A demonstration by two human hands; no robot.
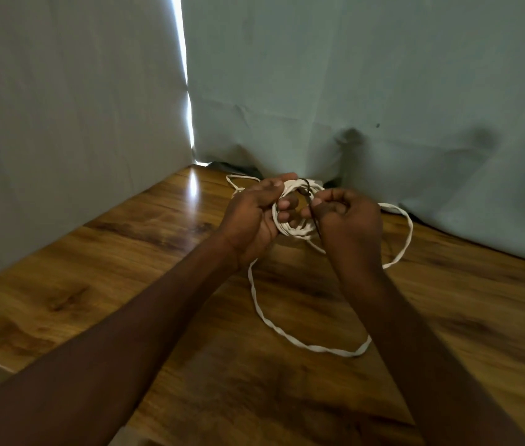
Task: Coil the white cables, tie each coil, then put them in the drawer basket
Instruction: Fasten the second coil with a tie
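From my feed, the flat white cable (290, 333) trailed in a loose, twisted loop over the glossy wood-grain table (100, 284), with pale cloth sheets (351, 75) hung behind. My left hand (256, 215) curled around the bundled coil (293, 226) held above the table. My right hand (348, 217), fingers clenched, pinched a thin dark tie (311, 207) looped over that coil.

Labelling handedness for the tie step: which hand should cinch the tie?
Right, probably. The right hand already pinches the thin dark tie looped over the coiled flat white cable, while the left hand grips that coil and steadies it.
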